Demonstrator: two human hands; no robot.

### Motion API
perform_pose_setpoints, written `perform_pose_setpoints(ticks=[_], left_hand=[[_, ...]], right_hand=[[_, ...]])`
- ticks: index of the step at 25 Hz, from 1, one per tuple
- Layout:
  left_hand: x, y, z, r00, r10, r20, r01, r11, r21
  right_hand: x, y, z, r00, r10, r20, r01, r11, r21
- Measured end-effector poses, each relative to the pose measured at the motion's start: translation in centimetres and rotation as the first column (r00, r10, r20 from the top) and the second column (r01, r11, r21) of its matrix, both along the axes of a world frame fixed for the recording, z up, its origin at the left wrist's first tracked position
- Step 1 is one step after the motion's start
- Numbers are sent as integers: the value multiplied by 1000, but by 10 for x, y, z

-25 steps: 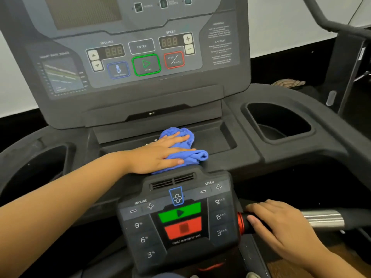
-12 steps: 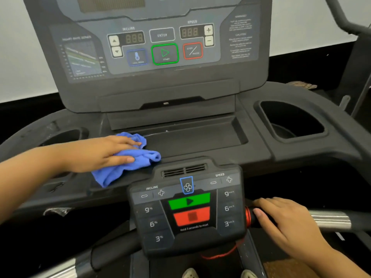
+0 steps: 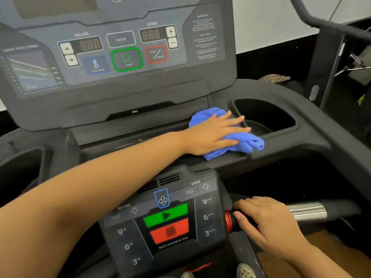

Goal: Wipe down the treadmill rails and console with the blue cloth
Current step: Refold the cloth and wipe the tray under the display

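Note:
My left hand (image 3: 212, 133) lies flat with straight fingers on the bunched blue cloth (image 3: 247, 144), pressing it onto the right end of the treadmill console's tray ledge (image 3: 120, 149), just left of the right cup holder (image 3: 269, 119). The upright console panel (image 3: 124, 53) with its start and stop buttons rises behind. My right hand (image 3: 269, 223) curls around the right handrail (image 3: 309, 211), next to its red ring and the lower keypad (image 3: 166, 223).
A left cup holder (image 3: 22, 169) sits at the far left of the console deck. Another machine's dark frame (image 3: 329, 63) stands at the right. The toes of light shoes (image 3: 246, 270) show at the bottom edge.
My left hand has swept the blue cloth from the left side of the tray ledge across to its right end. My right hand has stayed on the handrail.

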State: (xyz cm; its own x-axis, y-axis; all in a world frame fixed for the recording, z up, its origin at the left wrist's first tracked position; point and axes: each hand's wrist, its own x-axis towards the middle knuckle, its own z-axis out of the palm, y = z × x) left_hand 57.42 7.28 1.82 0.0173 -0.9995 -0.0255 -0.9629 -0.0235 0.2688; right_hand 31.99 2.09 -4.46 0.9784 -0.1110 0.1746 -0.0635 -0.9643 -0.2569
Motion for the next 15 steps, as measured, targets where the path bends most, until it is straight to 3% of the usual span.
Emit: perform_pose_setpoints(ticks=[2, 7, 10, 15], left_hand=[[-2, -12, -10, 996, -57, 65, 54, 997, 59], [3, 5, -12, 999, -25, -48, 30, 995, 96], [11, 31, -15, 999, -5, -43, 12, 988, 151], [24, 86, -15, 976, 203, -77, -192, 972, 133]], right_hand=[[0, 0, 0, 1000, -11, -5, 11, 1000, -4], [1, -1, 1, 1000, -13, -6, 13, 1000, -7], [1, -1, 2, 1000, 1, -18, -1, 1000, 8], [0, -2, 2, 998, 12, -54, -11, 1000, 11]])
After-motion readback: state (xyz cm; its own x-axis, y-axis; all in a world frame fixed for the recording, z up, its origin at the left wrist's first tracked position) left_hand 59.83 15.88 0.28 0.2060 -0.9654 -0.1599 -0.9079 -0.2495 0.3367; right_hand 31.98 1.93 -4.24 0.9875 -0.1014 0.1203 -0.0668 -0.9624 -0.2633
